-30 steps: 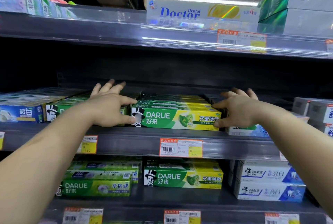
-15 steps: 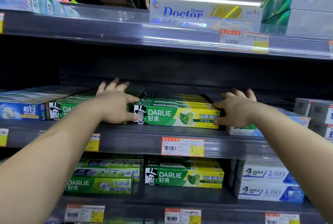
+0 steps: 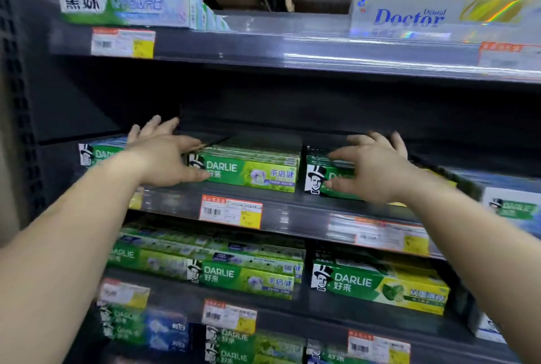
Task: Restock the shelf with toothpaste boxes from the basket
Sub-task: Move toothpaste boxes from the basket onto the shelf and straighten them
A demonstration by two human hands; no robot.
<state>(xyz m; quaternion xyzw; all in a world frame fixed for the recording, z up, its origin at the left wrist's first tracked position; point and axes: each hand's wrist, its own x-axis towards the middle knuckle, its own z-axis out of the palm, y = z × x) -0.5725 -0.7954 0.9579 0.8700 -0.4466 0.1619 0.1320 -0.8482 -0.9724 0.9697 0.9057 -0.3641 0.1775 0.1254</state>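
Note:
On the middle shelf (image 3: 295, 218) lies a stack of green DARLIE toothpaste boxes (image 3: 254, 173). My left hand (image 3: 164, 155) is at its left end, fingers spread, thumb touching the front box. To the right is a green-and-yellow DARLIE stack (image 3: 317, 177), partly hidden by my right hand (image 3: 371, 172), which hovers in front of it with its fingers spread. Neither hand holds a box. The basket is out of sight.
The top shelf carries a green-white box (image 3: 123, 6) and a Doctor box (image 3: 409, 16). More DARLIE boxes (image 3: 243, 278) fill the lower shelves. Orange-yellow price tags (image 3: 231, 214) line the shelf rims. Dark room remains above the middle-shelf stacks.
The view and both hands have shifted left along the middle shelf. My hands have left the ends of the green-and-yellow stack; the left one is now at the neighbouring green stack.

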